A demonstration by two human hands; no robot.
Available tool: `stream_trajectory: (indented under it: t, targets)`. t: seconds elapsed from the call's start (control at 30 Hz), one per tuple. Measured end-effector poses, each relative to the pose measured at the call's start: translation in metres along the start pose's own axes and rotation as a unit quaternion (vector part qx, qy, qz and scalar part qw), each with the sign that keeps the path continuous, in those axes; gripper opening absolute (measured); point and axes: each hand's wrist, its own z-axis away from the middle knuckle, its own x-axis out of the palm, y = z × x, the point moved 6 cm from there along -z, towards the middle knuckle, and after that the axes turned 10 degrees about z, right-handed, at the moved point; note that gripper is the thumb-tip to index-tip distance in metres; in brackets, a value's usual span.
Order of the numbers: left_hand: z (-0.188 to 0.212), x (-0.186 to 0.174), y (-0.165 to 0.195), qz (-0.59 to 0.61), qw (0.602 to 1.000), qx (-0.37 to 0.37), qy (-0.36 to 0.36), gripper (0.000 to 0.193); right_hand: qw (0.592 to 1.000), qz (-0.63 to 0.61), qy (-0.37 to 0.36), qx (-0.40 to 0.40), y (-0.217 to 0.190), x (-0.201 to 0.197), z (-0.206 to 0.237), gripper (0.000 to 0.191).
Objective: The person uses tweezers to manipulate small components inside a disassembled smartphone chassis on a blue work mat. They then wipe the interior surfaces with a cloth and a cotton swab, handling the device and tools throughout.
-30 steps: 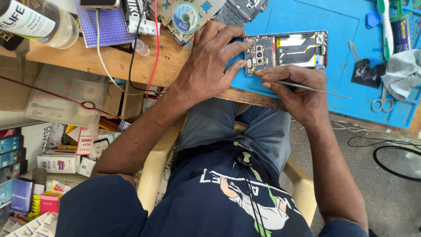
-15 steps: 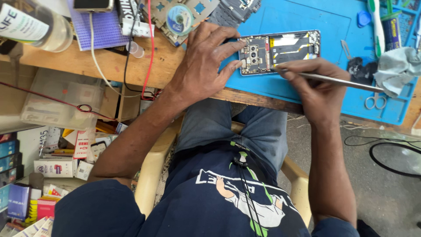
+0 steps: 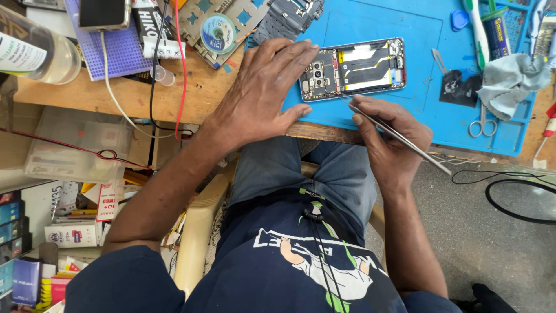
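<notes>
- A clear bottle (image 3: 35,49) of pale liquid stands at the desk's (image 3: 197,98) far left corner.
- The left hand (image 3: 260,95) lies flat and unclenched, steadying the opened phone (image 3: 353,68) on the blue mat (image 3: 376,23) near the desk's front edge.
- The phone looks light, stiff and fragile inside; hold its rim.
- The right hand (image 3: 391,139) pinches tweezers (image 3: 399,136) at the phone's lower edge.

Small scissors (image 3: 482,124), grey cloth (image 3: 511,81), clear bottle (image 3: 36,51), solder-wick spool (image 3: 218,33)
</notes>
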Motion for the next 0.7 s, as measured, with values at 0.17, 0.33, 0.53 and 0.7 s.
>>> stream_trajectory:
  t: [0.17,0.33,0.53,0.7]
  targets:
    - [-0.009,0.001,-0.004,0.014,1.000,0.011,0.000,0.080,0.997,0.055,0.045,-0.009,-0.003,-0.011,0.009,0.016]
    - [-0.015,0.002,0.002,0.001,1.000,0.024,0.006,0.083,0.992,0.088,0.077,-0.037,-0.002,-0.009,0.022,0.013]
    - [-0.007,0.015,0.020,0.008,1.000,-0.008,-0.003,0.083,0.988,0.108,0.100,-0.047,-0.002,-0.014,0.035,0.014]
    - [0.000,0.018,0.026,0.009,1.000,-0.009,0.022,0.080,0.982,0.141,0.103,-0.066,-0.004,-0.014,0.041,0.016]
